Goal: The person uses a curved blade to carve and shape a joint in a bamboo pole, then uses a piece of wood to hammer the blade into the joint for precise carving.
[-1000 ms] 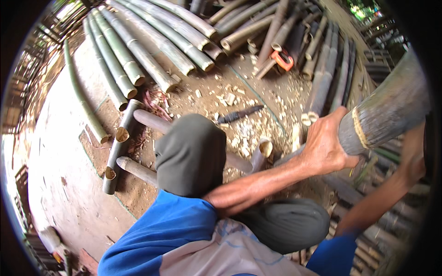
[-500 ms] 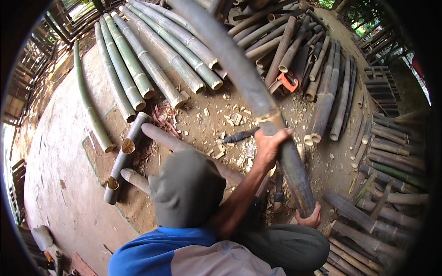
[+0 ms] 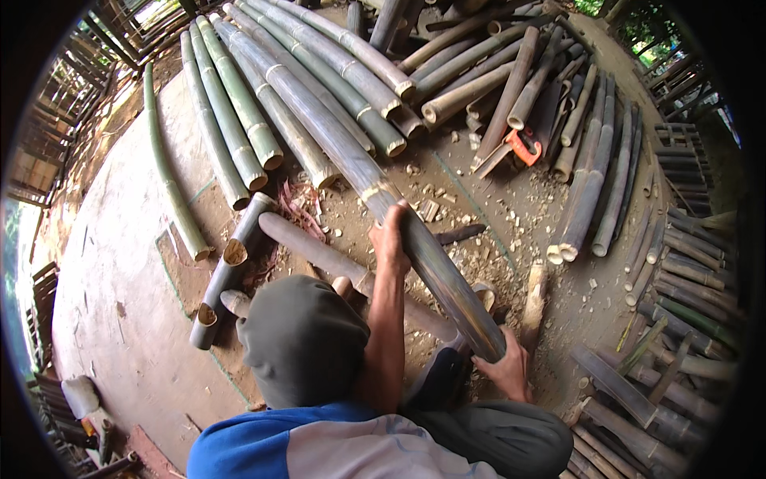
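A long, dark greyish bamboo pole [image 3: 448, 289] runs diagonally from the far left down to the lower right, between my two hands. My left hand [image 3: 390, 238] is wrapped round it just below a pale node. At the pole's near end, my right hand [image 3: 507, 367] grips the rim, fingers partly hidden. Beneath the pole lies a bamboo log [image 3: 315, 247], and a short bamboo piece [image 3: 252, 215] with notches cut into it lies by the log's far end. A dark slender tool [image 3: 461, 234], partly covered by the pole, rests among wood chips.
Long green bamboo poles [image 3: 239, 108] lie side by side at the far left. A saw with an orange handle [image 3: 524, 148] leans by a pile of bamboo [image 3: 471, 76]. More cut bamboo [image 3: 686, 255] is stacked on the right. A pale bamboo piece [image 3: 534, 302] stands near my right hand.
The pole has swung leftward at its far end and come lower, over the green poles. Both hands have moved left with it, still gripping.
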A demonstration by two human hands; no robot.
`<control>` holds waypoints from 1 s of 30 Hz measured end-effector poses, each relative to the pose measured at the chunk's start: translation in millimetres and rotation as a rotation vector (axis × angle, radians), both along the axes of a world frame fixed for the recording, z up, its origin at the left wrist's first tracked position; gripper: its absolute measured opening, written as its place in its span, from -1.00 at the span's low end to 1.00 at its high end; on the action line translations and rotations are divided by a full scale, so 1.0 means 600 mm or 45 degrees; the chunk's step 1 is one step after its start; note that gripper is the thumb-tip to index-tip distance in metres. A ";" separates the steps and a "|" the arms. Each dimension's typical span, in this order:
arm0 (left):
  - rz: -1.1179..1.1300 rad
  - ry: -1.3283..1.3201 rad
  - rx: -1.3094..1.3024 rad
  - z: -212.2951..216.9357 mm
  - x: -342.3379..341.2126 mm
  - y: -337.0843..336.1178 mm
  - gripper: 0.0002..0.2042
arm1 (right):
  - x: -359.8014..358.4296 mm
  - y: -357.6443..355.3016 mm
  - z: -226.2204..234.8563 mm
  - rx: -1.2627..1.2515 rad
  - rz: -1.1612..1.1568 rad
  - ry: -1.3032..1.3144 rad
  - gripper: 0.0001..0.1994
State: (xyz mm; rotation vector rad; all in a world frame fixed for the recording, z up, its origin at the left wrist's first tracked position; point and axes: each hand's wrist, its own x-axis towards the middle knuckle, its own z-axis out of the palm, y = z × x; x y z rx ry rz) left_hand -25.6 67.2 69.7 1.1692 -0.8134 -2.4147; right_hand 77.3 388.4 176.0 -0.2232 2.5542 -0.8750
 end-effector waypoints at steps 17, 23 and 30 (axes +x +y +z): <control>-0.151 -0.538 -0.407 -0.138 -0.042 -0.122 -0.56 | -0.094 0.074 -0.192 -0.602 -0.495 0.044 -0.63; -0.127 -0.766 -0.866 -0.080 -0.114 -0.188 -0.19 | 0.039 0.226 -0.281 0.515 -0.192 -0.001 -0.51; -0.329 -1.381 -1.892 -0.036 -0.105 -0.183 0.05 | 0.030 0.247 -0.310 -0.075 -0.552 -0.211 -0.63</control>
